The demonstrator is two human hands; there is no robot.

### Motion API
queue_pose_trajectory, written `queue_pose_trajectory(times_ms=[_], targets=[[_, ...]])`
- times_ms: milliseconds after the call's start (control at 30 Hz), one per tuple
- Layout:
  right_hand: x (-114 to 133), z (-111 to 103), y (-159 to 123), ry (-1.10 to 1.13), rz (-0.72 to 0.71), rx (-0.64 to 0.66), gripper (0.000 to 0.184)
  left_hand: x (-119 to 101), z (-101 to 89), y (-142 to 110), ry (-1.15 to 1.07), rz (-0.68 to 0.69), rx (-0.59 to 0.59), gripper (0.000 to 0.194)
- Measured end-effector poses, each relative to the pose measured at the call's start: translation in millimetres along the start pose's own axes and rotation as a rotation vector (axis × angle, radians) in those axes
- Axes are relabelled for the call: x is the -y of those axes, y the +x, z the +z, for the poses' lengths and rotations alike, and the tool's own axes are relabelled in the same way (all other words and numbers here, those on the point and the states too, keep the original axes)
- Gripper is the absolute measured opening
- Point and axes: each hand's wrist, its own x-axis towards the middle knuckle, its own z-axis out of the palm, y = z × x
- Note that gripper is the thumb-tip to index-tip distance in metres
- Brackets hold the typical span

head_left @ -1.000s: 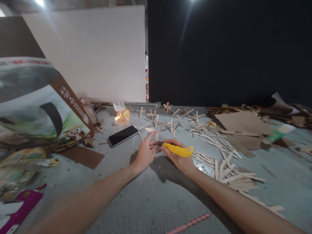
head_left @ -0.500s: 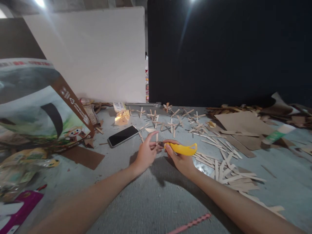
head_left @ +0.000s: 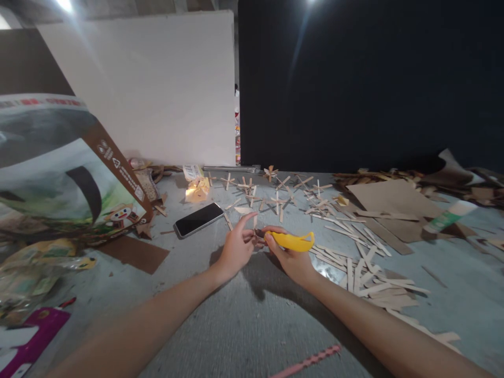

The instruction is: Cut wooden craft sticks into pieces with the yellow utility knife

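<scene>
My left hand [head_left: 235,251] is closed on a thin wooden craft stick [head_left: 255,224], which stands nearly upright between its fingers, while the index finger points up. In my right hand [head_left: 294,264] is a tool with a yellow banana-shaped handle [head_left: 293,242], its thumb lying along the side. The tool's short dark metal tip [head_left: 258,232] points left and meets the stick at my left fingers. Exactly how the tip touches the wood is too small to make out. Just beyond both hands lie several crossed craft sticks [head_left: 277,201].
A phone [head_left: 199,220] lies left of my hands. Loose craft sticks [head_left: 366,278] are heaped to the right, near cardboard sheets [head_left: 388,197] and a glue stick [head_left: 451,216]. A large printed bag [head_left: 74,178] stands left; a pink twisted strip [head_left: 307,362] lies in front.
The yellow-handled tool has shifted slightly left and its tip shows a bit higher against the stick. Both hands otherwise keep nearly the same place.
</scene>
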Motion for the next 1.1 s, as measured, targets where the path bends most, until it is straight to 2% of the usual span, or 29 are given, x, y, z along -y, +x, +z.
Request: queue_pose_trajectory(times_ms=[700, 900, 1100], targets=[[-5, 2, -1, 0.028, -0.017, -0.012, 0.028, -3, 1.3, 0, -0.008, -0.049, -0.014, 0.064], [-7, 2, -1, 0.004, -0.061, -0.022, 0.025, -2, 2.1, 0, -0.027, -0.083, 0.004, 0.07], [-11, 2, -1, -0.002, -0.045, -0.021, 0.027, -4, 3.0, -1, 0.011, -0.089, 0.006, 0.072]])
